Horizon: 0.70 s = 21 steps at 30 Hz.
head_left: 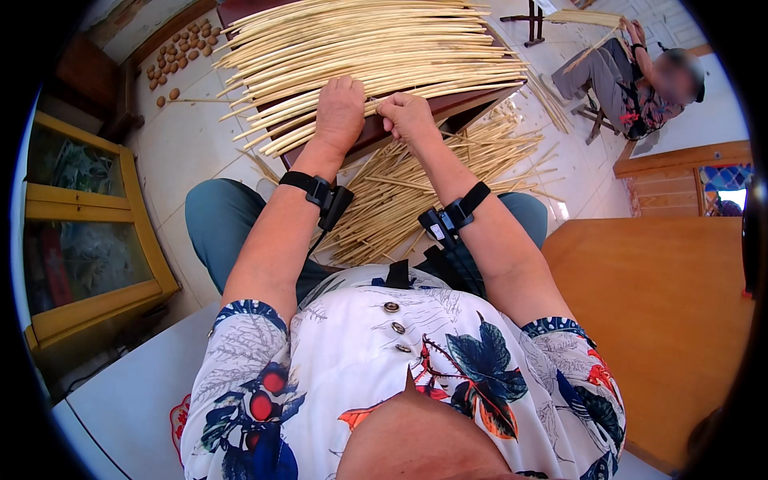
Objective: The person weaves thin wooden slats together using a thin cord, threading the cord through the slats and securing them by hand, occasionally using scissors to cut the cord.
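Stalks lie side by side on a table; left hand over the nearest, right hand curled close beside; what each grips is unclear.

Tabletop mostly hidden (under pale stalks).

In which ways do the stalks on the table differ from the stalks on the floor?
The table stalks lie nearly parallel; the floor stalks cross at many angles. The left hand rests on the table stalks; no hand touches the floor stalks. Both groups are slender and pale yellow.
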### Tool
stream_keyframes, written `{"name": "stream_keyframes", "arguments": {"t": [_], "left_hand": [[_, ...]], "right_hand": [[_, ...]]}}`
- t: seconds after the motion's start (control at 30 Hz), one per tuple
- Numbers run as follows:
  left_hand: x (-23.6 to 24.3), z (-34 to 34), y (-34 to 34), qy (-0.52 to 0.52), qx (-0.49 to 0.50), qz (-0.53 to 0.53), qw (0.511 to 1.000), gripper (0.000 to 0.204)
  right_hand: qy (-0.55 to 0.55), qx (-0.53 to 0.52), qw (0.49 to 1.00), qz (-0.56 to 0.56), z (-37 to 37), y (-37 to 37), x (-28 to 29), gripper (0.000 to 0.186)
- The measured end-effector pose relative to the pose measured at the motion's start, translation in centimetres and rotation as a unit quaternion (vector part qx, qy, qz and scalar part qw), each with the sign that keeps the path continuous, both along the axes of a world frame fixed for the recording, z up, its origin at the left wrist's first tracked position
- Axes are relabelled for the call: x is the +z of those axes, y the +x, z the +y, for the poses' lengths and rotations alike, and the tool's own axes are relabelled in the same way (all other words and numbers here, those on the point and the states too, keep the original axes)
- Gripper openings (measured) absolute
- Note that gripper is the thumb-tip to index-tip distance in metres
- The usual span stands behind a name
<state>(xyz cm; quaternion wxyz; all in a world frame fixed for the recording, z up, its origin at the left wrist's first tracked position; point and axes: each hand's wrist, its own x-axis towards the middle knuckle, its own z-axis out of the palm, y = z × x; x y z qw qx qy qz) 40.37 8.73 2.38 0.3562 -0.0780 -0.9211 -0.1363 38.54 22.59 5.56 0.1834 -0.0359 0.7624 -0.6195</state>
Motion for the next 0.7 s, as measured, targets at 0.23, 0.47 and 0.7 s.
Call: {"name": "stream_keyframes", "arguments": {"t": [0.23, 0.47, 0.7], "left_hand": [[-0.1, -0.4, -0.1, -0.005, -0.012, -0.012, 1.0, 0.004], [1.5, -0.3, -0.3, -0.023, 0.003, -0.118, 0.993, 0.003], [0.7, -0.1, -0.6, 0.04, 0.023, -0.06, 0.997, 0.007]], "right_hand": [[-0.003, 0.005, 1.0, 0.006, 0.0, 0.0, -0.3, 0.011], [-0.034, 0.002, 0.999, -0.008, 0.4, -0.1, -0.1, 0.01], [-0.019, 0.018, 0.999, 0.029, 0.0, -0.3, -0.8, 0.012]]}}
